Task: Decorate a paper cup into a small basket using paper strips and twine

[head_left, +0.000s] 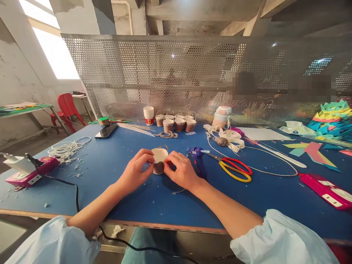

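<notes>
Between my two hands is a small paper cup (158, 156), pale at the top and inside, with brown cord-like wrapping around its lower part. My left hand (139, 165) grips the cup's left side with thumb and fingers bent. On the right side, my right hand (181, 169) pinches at the rim and wall; whether it also holds cord is hidden. A short end of twine (179, 191) lies below the right hand. Just beyond that hand stands a blue glue gun (197, 153) with a white stick in it, and scissors (235, 169) with red and yellow handles lie beside it.
Along the back are several wrapped little cups with handles (179, 124), stacked paper cups (149, 114), a bottle (221, 116) and a phone (106, 131). Power strips (326, 190) sit at both sides. A black cable (76, 190) crosses the front left edge. Twine and coloured paper lie right.
</notes>
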Tool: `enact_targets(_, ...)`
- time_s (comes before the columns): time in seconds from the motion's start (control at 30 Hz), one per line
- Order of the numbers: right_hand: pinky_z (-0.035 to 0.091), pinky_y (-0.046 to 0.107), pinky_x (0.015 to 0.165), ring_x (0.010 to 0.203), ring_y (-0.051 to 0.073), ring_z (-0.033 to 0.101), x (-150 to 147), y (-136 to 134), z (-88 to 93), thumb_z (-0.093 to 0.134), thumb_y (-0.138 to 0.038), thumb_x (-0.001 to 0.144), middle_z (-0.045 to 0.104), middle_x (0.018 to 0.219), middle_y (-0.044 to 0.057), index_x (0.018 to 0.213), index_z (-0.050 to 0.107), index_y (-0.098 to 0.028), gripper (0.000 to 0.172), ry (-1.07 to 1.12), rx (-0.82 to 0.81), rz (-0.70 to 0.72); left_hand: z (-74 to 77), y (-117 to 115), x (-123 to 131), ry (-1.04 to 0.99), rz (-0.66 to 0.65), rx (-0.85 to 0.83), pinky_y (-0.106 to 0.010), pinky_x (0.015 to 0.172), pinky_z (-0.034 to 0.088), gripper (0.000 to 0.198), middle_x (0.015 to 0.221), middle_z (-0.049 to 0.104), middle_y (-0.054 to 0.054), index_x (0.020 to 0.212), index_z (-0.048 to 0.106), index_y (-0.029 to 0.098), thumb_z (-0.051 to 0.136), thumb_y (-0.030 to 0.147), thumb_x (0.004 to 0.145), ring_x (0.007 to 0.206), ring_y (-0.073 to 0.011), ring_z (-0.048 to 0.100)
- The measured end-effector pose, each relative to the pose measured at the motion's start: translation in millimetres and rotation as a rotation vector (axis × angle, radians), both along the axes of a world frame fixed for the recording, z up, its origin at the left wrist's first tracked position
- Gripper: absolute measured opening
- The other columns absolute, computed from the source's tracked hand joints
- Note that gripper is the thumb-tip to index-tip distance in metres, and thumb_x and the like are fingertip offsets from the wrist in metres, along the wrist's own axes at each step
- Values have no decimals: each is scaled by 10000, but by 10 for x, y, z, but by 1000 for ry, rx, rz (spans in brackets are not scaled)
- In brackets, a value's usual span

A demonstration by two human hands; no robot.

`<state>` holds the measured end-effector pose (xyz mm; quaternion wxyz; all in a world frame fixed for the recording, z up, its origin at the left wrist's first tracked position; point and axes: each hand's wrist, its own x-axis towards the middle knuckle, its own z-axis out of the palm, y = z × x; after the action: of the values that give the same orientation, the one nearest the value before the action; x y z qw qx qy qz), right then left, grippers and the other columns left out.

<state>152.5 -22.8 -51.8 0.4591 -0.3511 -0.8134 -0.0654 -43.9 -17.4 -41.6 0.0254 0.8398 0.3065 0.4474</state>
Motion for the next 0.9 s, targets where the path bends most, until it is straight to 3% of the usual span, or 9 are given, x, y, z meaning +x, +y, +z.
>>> enact_targets(0.23, 526, 302, 794, 919, 175, 629, 20, 0, 59, 449, -126, 904, 628, 1037, 82, 1010, 580, -222, 194, 88, -46, 50, -81, 56, 13, 50, 29, 172, -268, 789, 524, 34, 977, 597, -51, 899, 582, 203, 552, 194, 888, 879, -139, 622)
enact_targets(0.5, 523, 304, 773, 862, 175, 626, 31, 47, 52, 469, -161, 948, 643, 902, 63, 933, 615, -196, 151, 28, -115, 144, -114, 100, 24, 78, 44, 269, -263, 751, 521, 99, 977, 598, -69, 939, 595, 194, 505, 159, 917, 856, -139, 610)
enact_targets(0.7, 513, 292, 727, 802, 172, 622, -3, 12, 49, 508, -177, 937, 649, 848, 45, 888, 626, -203, 131, 28, -110, 101, -128, 76, 45, 39, 114, 341, -294, 697, 501, 124, 896, 612, -60, 885, 643, 209, 528, 167, 903, 783, -159, 572)
enact_targets(0.9, 487, 304, 697, 763, 190, 608, -55, -3, 26, 503, -158, 913, 643, 795, 48, 806, 609, -205, 158, 31, -91, 25, -141, 64, 65, 130, 65, 393, -300, 692, 482, 164, 820, 618, -52, 891, 634, 208, 488, 134, 907, 760, -167, 548)
